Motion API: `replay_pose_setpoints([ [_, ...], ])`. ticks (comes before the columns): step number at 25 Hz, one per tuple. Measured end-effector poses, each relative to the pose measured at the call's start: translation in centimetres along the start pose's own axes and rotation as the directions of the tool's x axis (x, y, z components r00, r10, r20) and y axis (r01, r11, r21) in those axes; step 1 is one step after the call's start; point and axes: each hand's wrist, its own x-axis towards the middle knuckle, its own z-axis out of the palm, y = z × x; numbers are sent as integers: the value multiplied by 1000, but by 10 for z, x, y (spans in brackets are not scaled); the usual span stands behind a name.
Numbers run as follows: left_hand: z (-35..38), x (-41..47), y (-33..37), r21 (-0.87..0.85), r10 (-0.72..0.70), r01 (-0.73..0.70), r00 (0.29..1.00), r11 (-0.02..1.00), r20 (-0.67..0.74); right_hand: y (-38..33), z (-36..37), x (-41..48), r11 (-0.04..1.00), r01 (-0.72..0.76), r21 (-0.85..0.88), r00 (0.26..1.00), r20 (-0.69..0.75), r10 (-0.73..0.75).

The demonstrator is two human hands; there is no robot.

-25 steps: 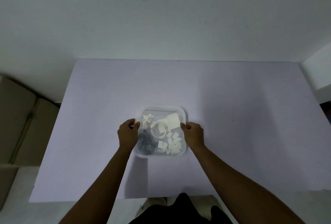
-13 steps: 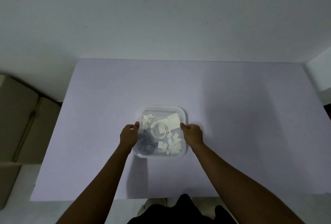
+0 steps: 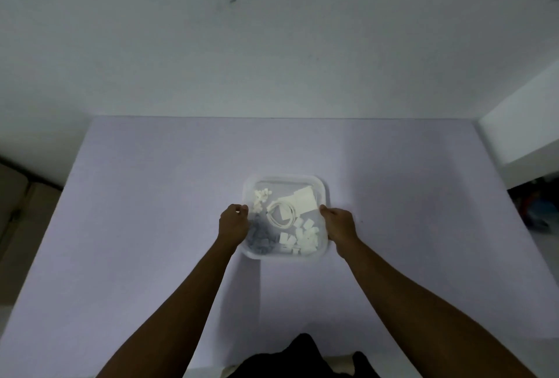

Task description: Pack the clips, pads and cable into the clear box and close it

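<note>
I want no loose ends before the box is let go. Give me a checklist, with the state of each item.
1. Cable inside the clear box: ok, coiled near the middle.
2. Grey pieces and white pieces inside: ok.
3. No stray parts on the table near the box: ok, none visible.
4. Lid snapped all round: cannot tell, the seal does not show.
5. Both hands on the box: ok, left hand holds the left rim and right hand holds the right rim.
6. Box flat on the table: ok.
</note>
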Motion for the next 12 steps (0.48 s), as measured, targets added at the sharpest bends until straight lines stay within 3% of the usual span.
replay_pose_setpoints([
  [4,70,4,46,37,85,-86,996,996,33,-7,-71,48,999,42,34,995,-87,-38],
  [8,107,9,77,120,160,-161,987,980,18,-13,-104,77,997,75,15,992,-103,-73],
  [12,130,13,90,177,147,-147,989,973,14,-8,-127,96,996,93,-5,994,-60,-93],
])
